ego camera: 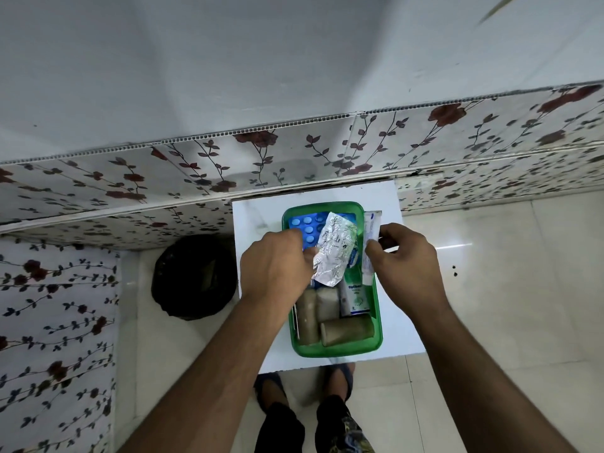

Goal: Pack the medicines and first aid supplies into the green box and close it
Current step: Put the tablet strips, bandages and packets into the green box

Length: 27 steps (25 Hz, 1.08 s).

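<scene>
The green box (376, 325) stands open on a small white table (400, 328). Inside lie a blue blister pack (304, 227), rolled beige bandages (346, 329) at the near end and a green-and-white medicine carton (356, 294). My left hand (276, 264) pinches a crumpled silver foil strip (333, 253) over the box's middle. My right hand (405, 259) grips a white tube (371, 238) upright along the box's right wall. No lid is in view.
A black bin (194, 276) sits on the floor left of the table. Flower-patterned panels (130, 178) line the wall behind and at the left. My feet (304, 387) stand by the table's near edge on pale tiles.
</scene>
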{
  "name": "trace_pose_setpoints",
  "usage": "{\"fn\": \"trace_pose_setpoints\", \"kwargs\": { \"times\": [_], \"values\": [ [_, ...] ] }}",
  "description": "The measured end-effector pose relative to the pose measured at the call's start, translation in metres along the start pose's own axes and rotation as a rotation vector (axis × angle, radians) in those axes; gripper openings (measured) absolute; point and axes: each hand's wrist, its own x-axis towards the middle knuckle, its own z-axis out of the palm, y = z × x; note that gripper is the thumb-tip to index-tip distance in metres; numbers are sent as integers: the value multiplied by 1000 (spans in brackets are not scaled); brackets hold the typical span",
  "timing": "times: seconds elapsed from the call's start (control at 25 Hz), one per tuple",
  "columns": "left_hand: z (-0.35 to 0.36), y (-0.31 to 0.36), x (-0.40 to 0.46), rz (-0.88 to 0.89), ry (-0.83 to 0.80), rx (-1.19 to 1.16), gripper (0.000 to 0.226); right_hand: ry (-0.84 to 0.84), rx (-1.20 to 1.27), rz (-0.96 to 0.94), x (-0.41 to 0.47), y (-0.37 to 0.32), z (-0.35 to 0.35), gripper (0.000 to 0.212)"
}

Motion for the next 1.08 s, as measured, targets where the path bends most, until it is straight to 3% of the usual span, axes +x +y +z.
{"fn": "trace_pose_setpoints", "kwargs": {
  "times": [0.08, 0.16, 0.24, 0.36, 0.48, 0.64, 0.88, 1.0, 1.08],
  "values": [
    [3, -4, 5, 195, 13, -43, 30, 0, 13, 5, 1, 0, -1, 18],
    [10, -6, 13, 424, -103, 19, 59, 1, 14, 12, 2, 1, -1, 17],
    [16, -4, 20, 498, -139, 148, 69, 0, 24, 20, 3, 1, -3, 15],
    [21, 0, 18, 496, -26, 220, 61, 7, 31, 32, 4, 2, -5, 14],
    [27, 5, 11, 444, 108, 150, 45, -5, 34, 43, 4, 3, -5, 16],
    [36, 17, 5, 350, 49, 31, 42, 4, 48, 40, 4, 3, -5, 17],
    [45, 26, 4, 238, 111, -63, 28, 10, 44, 38, 3, 4, 1, 15],
    [27, 8, 7, 292, 207, -223, 24, -15, 24, 39, 2, 3, 3, 15],
    [15, -20, 7, 212, 286, -402, 22, -62, 16, 52, 1, 3, 7, 16]
  ]
}}
